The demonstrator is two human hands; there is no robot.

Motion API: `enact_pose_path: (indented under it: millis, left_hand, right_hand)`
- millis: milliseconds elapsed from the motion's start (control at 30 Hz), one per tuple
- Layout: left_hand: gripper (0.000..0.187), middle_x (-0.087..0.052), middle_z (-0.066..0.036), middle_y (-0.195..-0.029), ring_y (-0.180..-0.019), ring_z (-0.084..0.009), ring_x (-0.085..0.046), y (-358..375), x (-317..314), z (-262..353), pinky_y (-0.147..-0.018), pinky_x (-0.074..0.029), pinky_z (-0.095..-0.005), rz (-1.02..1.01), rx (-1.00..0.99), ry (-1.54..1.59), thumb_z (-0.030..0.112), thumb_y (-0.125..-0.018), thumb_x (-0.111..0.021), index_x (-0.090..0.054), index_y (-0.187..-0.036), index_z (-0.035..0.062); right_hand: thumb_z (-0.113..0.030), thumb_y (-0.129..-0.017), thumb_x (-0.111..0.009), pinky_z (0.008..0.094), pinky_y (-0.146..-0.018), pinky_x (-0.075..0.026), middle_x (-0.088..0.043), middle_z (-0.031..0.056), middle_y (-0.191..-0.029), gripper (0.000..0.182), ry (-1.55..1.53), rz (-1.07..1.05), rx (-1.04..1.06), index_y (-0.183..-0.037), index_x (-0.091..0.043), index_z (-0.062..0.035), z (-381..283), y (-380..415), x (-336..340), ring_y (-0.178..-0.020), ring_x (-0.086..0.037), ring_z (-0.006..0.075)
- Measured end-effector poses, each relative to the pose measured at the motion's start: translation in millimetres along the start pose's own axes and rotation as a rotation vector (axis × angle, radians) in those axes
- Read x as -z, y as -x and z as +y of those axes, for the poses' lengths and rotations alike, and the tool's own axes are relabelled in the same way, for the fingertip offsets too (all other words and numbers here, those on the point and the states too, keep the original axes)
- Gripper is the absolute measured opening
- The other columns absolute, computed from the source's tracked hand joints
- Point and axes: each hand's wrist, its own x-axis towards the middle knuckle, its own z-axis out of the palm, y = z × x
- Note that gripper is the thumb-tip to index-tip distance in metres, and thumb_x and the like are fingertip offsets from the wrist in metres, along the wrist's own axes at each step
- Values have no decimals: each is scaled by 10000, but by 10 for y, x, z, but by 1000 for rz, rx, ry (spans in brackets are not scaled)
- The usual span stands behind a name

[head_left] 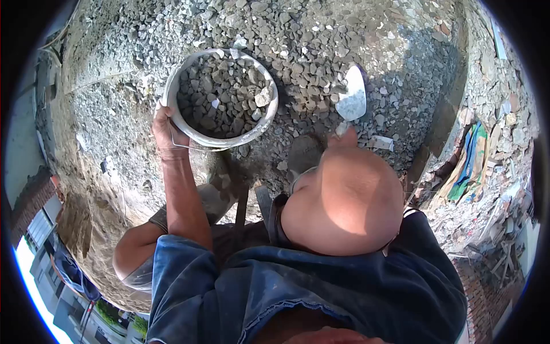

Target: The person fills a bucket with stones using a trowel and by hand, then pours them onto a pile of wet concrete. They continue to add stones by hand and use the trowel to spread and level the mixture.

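Observation:
A round pale bucket (268, 123) stands tilted on the gravel, filled much of the way with grey stones (220, 94). My left hand (168, 127) is closed on the left side of its rim, near the thin wire handle (200, 149). To the right of the bucket, a trowel (353, 96) with a pale, dusty blade lies against the gravel, blade pointing away from me. My right hand (342, 137) is closed around the trowel's handle end. Most of this hand is hidden behind a large bare limb close to the camera.
Loose gravel (321, 34) spreads across the ground ahead and around the bucket. A shoe (303, 153) is planted just before the trowel. On the right lie a blue and green sack (471, 160) and rubble (504, 189) beyond a ridge.

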Motion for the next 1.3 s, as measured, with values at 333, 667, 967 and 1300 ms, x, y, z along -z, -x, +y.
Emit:
enact_pose_path:
  millis: [333, 667, 967, 1300]
  left_hand:
    - [380, -567, -132, -1009, -944, -271, -556, -195, 17, -80, -942, -447, -403, -29, 25, -69, 66, -703, -501, -540, -1069, -29]
    - [483, -576, -182, -1060, -954, -302, -570, -14, -261, -28, -928, -461, -420, 30, -69, -119, 107, -699, -502, -508, -1144, -80]
    - [409, -595, -150, -1035, -950, -279, -591, -117, -71, -58, -906, -478, -392, -2, -11, -22, 99, -738, -544, -532, -1119, -51]
    - [540, -586, -191, -1080, -999, -314, -569, -211, 73, -49, -972, -427, -413, 226, -70, -209, 164, -705, -558, -500, -1175, -97]
  right_hand:
    - [-67, -715, -561, 464, -696, -469, -616, 256, -827, 260, 44, -369, 419, -944, -520, 48, -977, -502, -47, -819, -603, 433]
    - [-21, -732, -537, 448, -709, -502, -642, 225, -875, 303, 213, -313, 546, -1033, -549, 11, -1846, -868, 380, -823, -639, 364]
    - [4, -703, -536, 448, -777, -499, -640, 243, -931, 276, 509, -275, 533, -973, -590, 15, -1717, -1237, 10, -929, -619, 398]
    - [-19, -699, -580, 480, -685, -489, -623, 259, -792, 251, 389, -260, 569, -934, -524, 47, -1761, -934, 61, -786, -620, 424]
